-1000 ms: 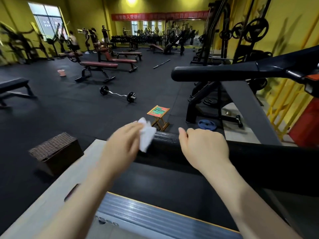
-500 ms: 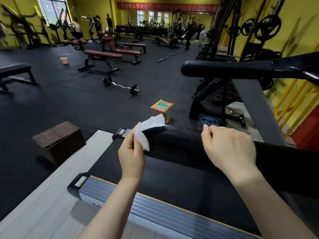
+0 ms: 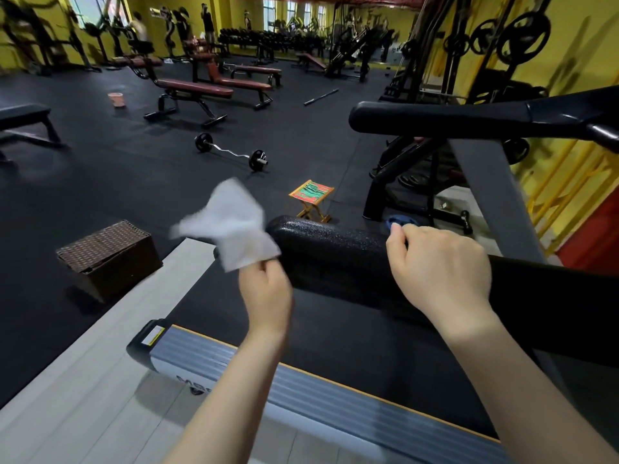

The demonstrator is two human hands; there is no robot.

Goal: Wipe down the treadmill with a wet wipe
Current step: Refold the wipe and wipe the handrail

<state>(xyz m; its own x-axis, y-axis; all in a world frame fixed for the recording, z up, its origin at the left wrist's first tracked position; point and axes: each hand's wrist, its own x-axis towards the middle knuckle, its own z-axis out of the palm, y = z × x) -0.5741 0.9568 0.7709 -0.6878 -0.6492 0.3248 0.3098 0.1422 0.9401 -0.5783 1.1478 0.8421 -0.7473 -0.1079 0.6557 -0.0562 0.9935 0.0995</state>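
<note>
The black treadmill (image 3: pixel 335 329) with its grey, orange-edged side rail fills the lower frame, its textured black padded handrail (image 3: pixel 338 259) running across the middle. On the dark floor beyond sit a brown woven wicker box (image 3: pixel 107 256) and a small folding stool with a striped orange-green seat (image 3: pixel 311 192). The right hand (image 3: pixel 442 272) curls over the handrail. The left hand (image 3: pixel 266 293) pinches a crumpled, blurred white wet wipe (image 3: pixel 231 226), raised just beside the handrail's end.
</note>
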